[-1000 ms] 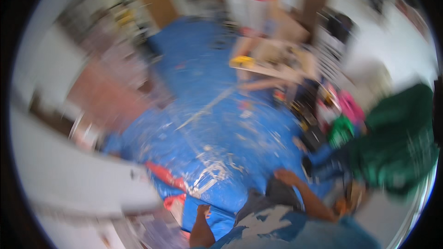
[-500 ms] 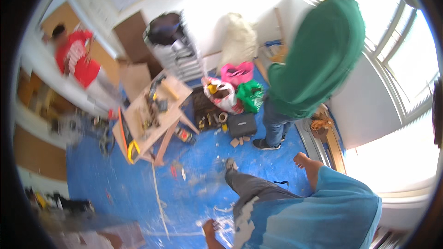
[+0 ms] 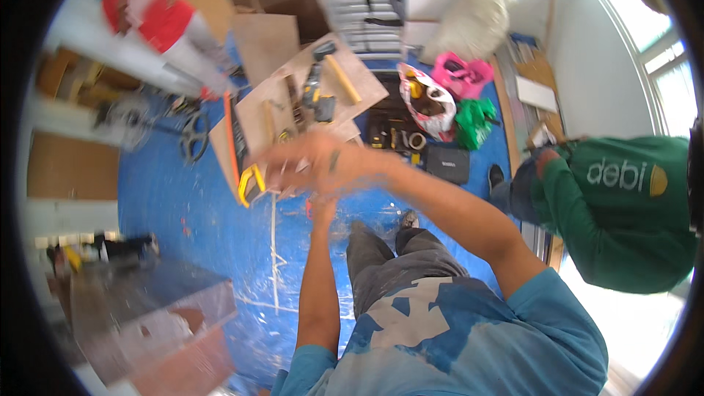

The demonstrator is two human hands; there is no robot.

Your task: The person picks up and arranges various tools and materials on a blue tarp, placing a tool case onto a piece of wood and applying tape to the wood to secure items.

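Observation:
My right hand (image 3: 312, 165) reaches across in front of me, over the near end of the wooden workbench (image 3: 253, 99). Motion smears its fingers, so whether it holds anything cannot be made out. Just beneath it is my left hand (image 3: 323, 207), mostly hidden by the right one. Nearest the hands lies a handsaw (image 3: 251, 185) with a yellow handle and an orange-edged blade along the bench's left edge. A yellow and black cordless drill (image 3: 320, 103) rests farther up the bench, beside a wooden strip (image 3: 342, 79).
A person in green (image 3: 623, 205) stands at my right; another in red (image 3: 158, 11) is at the far left. Plastic bags (image 3: 477, 121) and a dark case (image 3: 447, 164) sit on the blue floor covering. A fan (image 3: 128, 125) stands left of the bench, a box-like surface (image 3: 147, 301) at lower left.
My hands have come up from my sides and together in front of me. The bench appears nearer, and the person in green now shows lower, at the right edge.

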